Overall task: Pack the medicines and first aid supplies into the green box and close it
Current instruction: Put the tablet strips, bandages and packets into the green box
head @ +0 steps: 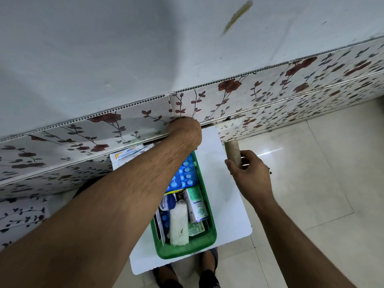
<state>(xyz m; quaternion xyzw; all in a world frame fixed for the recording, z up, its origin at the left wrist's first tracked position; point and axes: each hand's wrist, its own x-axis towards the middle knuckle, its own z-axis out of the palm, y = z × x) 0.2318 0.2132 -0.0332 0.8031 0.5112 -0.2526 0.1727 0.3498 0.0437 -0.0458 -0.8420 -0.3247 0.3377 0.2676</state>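
Note:
The green box (pixel 209 235) stands open on a small white table (pixel 226 196). Inside lie blue blister packs (pixel 186 173), a white gauze roll (pixel 179 223), a green-and-white Optibex carton (pixel 196 204) and a blue-capped jar (pixel 168 201). My left hand (pixel 186 132) reaches past the box's far end to the wall panel; its fingers are hidden, so what it touches is unclear. My right hand (pixel 249 173) is to the right of the box and grips a beige bandage roll (pixel 233 151). A white sachet (pixel 128 154) lies at the table's far left corner.
A floral-patterned wall panel (pixel 270 96) runs right behind the table, under a plain grey wall. Glossy cream floor tiles (pixel 322 173) spread to the right. My feet (pixel 207 277) show below the table's near edge.

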